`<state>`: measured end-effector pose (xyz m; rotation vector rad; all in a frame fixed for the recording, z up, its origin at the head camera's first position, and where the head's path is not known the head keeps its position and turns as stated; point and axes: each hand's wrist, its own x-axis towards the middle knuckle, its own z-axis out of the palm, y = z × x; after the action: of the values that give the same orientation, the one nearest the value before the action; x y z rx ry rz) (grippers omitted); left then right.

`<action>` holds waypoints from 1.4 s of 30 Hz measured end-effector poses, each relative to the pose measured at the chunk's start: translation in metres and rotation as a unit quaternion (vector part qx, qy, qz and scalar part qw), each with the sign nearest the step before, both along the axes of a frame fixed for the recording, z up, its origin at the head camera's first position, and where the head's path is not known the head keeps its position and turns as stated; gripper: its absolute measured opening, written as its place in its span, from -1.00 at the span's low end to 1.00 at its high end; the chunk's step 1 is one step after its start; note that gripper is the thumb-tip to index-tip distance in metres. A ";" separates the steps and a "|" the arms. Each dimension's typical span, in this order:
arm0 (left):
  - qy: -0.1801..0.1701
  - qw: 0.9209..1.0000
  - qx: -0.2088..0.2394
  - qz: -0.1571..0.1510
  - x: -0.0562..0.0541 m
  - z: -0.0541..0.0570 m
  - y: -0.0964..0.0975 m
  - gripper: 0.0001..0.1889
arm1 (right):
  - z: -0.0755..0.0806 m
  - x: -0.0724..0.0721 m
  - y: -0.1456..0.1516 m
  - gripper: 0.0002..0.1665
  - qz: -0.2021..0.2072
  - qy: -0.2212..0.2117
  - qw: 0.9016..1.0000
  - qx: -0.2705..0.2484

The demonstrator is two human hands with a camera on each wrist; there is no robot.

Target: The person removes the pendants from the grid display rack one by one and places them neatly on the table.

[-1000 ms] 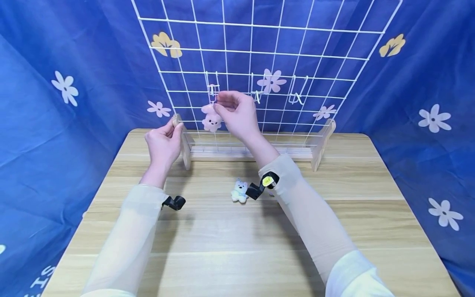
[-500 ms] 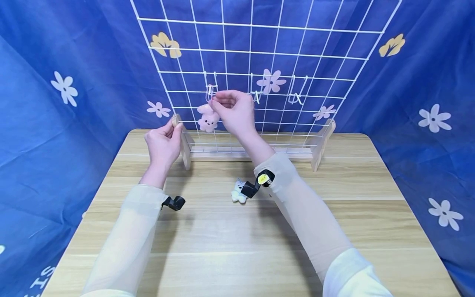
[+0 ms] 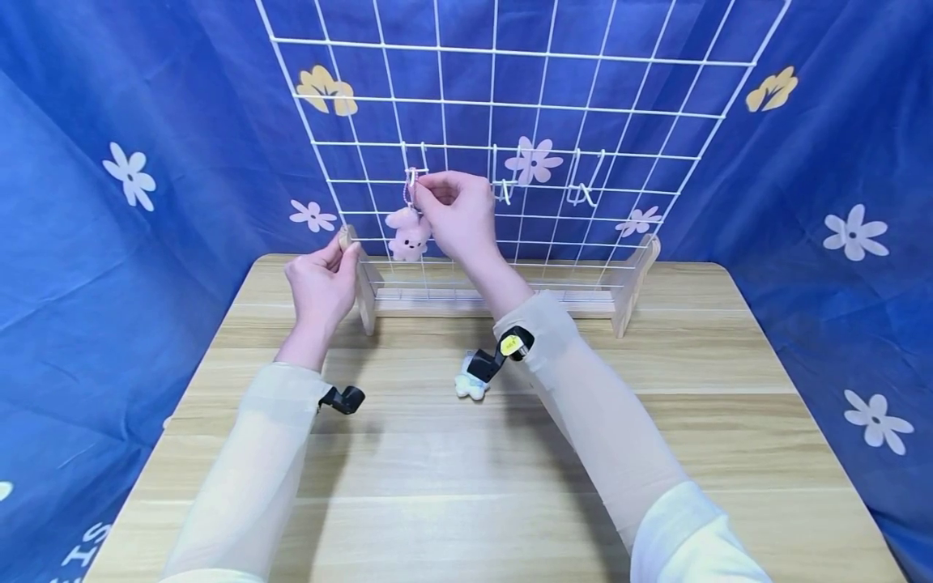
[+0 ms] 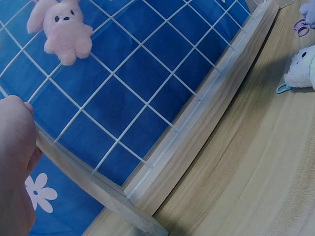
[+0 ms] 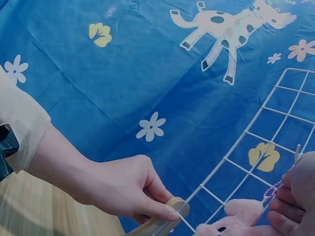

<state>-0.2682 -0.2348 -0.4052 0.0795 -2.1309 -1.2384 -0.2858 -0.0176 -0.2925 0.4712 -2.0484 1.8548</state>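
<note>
My left hand (image 3: 321, 283) grips the top of the wooden side post (image 3: 364, 295) of a white wire grid rack (image 3: 554, 103). Thumb and fingers of my right hand (image 3: 462, 214) pinch the pink bead chain (image 5: 272, 190) of a pink plush rabbit keychain (image 3: 408, 236), right at the leftmost wire hook (image 3: 413, 172). The rabbit hangs upright in front of the grid, its face outward, and the left wrist view shows its whole body. Whether the chain loop is round the hook's tip I cannot tell.
Two more white hooks, a middle hook (image 3: 504, 191) and a right hook (image 3: 581, 193), hang on the grid. A white plush keychain (image 3: 472, 389) lies on the wooden table (image 3: 408, 502), partly hidden by the right wrist camera. Beside it is a purple plush (image 4: 308, 15).
My right hand has moved left and slightly up with the rabbit's chain, closer to the leftmost hook. The rabbit has shifted a little left. My left hand has stayed on the post.
</note>
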 end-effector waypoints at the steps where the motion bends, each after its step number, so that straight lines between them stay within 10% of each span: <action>1: -0.001 1.000 0.001 0.000 0.000 0.000 0.000 -0.69 | 0.000 0.000 0.001 -0.91 0.003 0.003 1.000 -0.001; 42: 0.001 1.000 0.004 -0.001 0.002 0.002 0.002 -0.69 | 0.012 0.017 0.018 -0.91 0.090 0.018 0.994 -0.062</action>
<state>-0.2660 -0.2327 -0.4033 0.0782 -2.1249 -1.2475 -0.2684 0.0000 -0.2807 0.6688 -1.9092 2.0465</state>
